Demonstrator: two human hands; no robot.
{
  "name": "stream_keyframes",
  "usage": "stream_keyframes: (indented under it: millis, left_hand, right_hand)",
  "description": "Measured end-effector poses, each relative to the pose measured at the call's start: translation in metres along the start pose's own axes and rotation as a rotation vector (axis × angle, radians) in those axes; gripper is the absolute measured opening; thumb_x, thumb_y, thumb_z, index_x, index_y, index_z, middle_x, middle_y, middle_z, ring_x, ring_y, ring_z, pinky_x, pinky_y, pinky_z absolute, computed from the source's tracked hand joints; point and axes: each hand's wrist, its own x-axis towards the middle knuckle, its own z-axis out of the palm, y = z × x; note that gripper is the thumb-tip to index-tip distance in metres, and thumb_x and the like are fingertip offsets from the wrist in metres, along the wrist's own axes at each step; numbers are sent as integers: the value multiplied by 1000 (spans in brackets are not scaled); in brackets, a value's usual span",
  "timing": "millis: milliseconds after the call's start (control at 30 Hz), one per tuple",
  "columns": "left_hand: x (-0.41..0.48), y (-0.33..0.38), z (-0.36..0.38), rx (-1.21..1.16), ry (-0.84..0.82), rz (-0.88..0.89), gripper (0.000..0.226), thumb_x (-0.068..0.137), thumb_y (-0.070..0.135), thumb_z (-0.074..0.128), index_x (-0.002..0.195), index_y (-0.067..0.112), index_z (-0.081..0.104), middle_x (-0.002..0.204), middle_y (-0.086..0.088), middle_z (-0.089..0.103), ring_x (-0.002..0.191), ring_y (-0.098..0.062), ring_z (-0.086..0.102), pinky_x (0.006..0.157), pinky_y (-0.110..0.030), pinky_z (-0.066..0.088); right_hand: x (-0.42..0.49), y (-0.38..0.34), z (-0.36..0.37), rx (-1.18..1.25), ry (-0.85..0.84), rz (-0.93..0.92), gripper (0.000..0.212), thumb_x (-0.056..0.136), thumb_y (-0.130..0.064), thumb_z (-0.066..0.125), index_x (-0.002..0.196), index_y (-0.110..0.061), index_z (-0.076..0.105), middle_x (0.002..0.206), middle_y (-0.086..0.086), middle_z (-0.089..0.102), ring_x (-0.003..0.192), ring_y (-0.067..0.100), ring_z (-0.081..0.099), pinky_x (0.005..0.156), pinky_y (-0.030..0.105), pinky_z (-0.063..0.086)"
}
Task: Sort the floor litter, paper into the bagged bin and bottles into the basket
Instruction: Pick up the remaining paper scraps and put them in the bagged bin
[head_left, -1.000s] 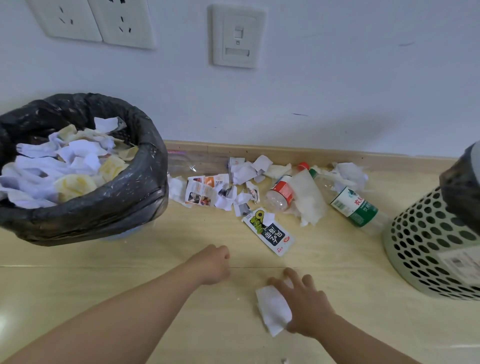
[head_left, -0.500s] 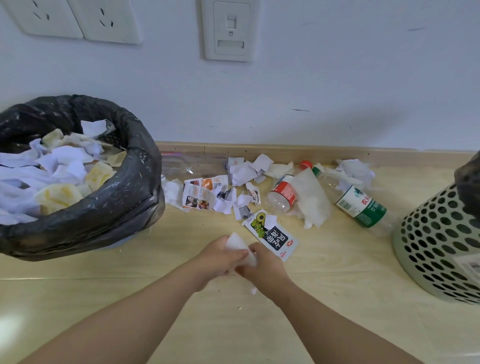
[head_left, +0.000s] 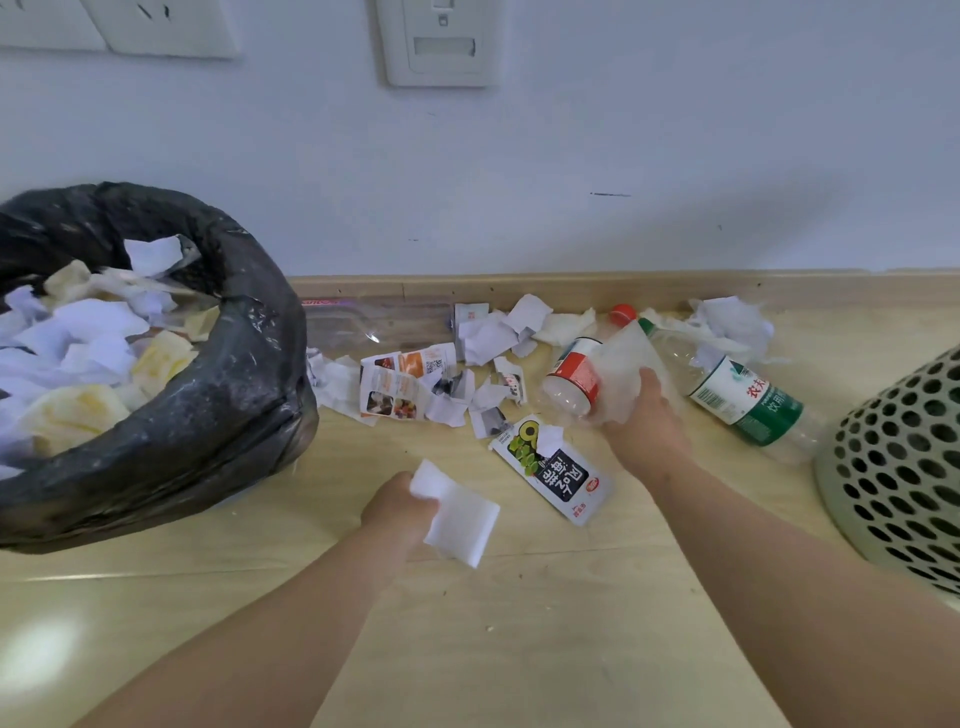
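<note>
My left fingers (head_left: 402, 491) pinch a folded white paper sheet (head_left: 457, 514); the black-bagged round bin (head_left: 234, 415) sits near, to their left. My right fingers (head_left: 649, 384) clutch crumpled white tissue (head_left: 621, 358).

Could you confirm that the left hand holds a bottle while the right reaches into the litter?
Not quite: in the head view the left hand holds a white paper, not a bottle; the right hand does reach into the litter.
</note>
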Motion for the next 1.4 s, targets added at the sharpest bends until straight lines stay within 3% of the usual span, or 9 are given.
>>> stream_keyframes:
  millis: [233, 400, 500, 667, 767, 933, 1067, 1233, 1400]
  left_hand:
    - [5, -2, -1, -72, -69, -17, 25, 87, 12, 54, 111, 12, 55, 113, -10, 62, 105, -32, 58, 94, -42, 49]
    - [3, -3, -6, -142, -112, 7, 28, 89, 8, 54, 117, 5, 55, 117, -14, 61, 109, -32, 57, 92, -38, 47]
    - [0, -2, -10, -278, -122, -10, 31, 91, 3, 53, 121, 0, 54, 119, -17, 60, 107, -30, 57, 83, -31, 42]
    - [-9, -3, -17, -531, -118, -35, 27, 91, 6, 54, 118, 2, 57, 113, -14, 61, 99, -27, 56, 80, -31, 42]
    - [-20, 3, -21, -664, -132, -70, 15, 95, 20, 49, 107, 14, 57, 106, -6, 58, 92, -21, 55, 65, -29, 41]
    - [-20, 4, -25, -726, -286, -149, 44, 90, 59, 44, 98, 18, 58, 89, -5, 60, 75, -23, 57, 64, -31, 46]
    - [-19, -7, -17, -508, -163, -56, 28, 85, 9, 66, 111, 4, 56, 90, -9, 66, 72, -24, 62, 61, -29, 49]
    - [-16, -4, -8, -489, -71, -12, 19, 81, -9, 59, 93, 5, 62, 78, -9, 64, 63, -22, 58, 55, -23, 50]
    - [2, 5, 3, -531, 43, -68, 12, 83, -1, 56, 84, 11, 60, 83, -12, 65, 75, -29, 61, 74, -40, 54]
  right_hand:
    - [-28, 22, 40, -150, -64, -5, 2, 92, -22, 44, 93, -23, 46, 93, 4, 61, 101, 30, 53, 76, 32, 40]
    - [-28, 29, 33, 322, -45, 89, 18, 87, -21, 57, 71, -19, 51, 77, 2, 56, 66, 19, 49, 59, 28, 38]
    - [-27, 23, 14, 568, 184, 101, 19, 86, -19, 60, 69, -21, 51, 104, 4, 49, 91, 23, 52, 79, 30, 42]
    - [-53, -15, -8, 601, 423, -253, 21, 81, -5, 59, 68, -17, 48, 102, -10, 44, 114, 19, 44, 95, 32, 38]
    - [-79, -36, 14, 431, 202, -491, 28, 79, -8, 61, 64, -23, 44, 122, -6, 45, 119, 13, 39, 93, 22, 31]
    - [-114, -26, 77, -177, -410, -719, 17, 82, -25, 53, 93, -16, 62, 147, -9, 36, 136, 16, 27, 107, 31, 24]
    - [-120, -17, 84, -119, -590, -754, 18, 86, -27, 60, 99, -18, 67, 144, -10, 42, 135, 9, 30, 108, 31, 24]
    - [-76, -11, 56, 137, -117, -408, 13, 87, -16, 55, 93, -13, 66, 104, 3, 66, 103, 24, 57, 87, 29, 43]
    - [-22, -3, 15, 212, 230, -139, 29, 88, -7, 52, 115, -11, 59, 126, 8, 52, 119, 25, 45, 97, 31, 35]
